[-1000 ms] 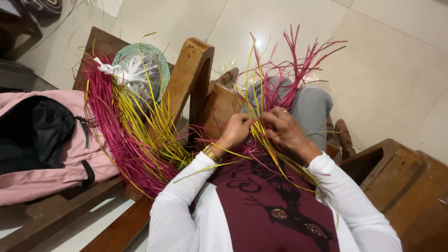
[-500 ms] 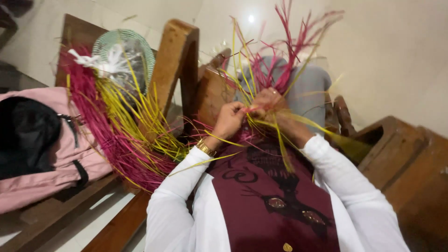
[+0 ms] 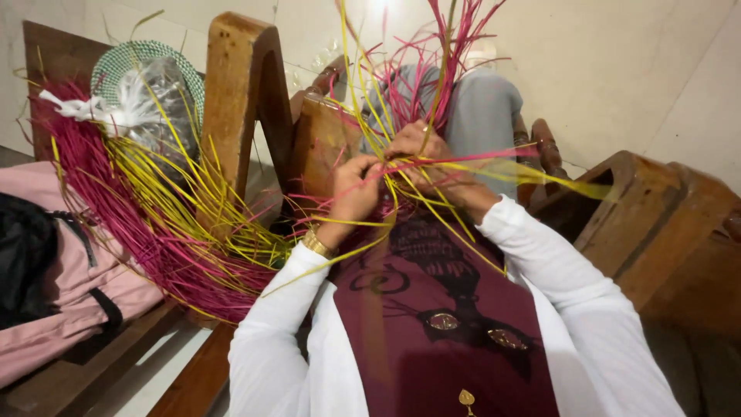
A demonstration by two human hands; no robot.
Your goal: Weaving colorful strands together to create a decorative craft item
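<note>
Over the lap, left hand (image 3: 356,189) and right hand (image 3: 421,150) both pinch thin, stiff pink and yellow weaving strips (image 3: 409,166); a loose bundle (image 3: 162,232) fans across the wooden bench (image 3: 231,108).

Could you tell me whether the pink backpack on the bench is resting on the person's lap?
No, the pink backpack lies on the wooden bench off to the person's left, beyond the loose pile of strips.
</note>
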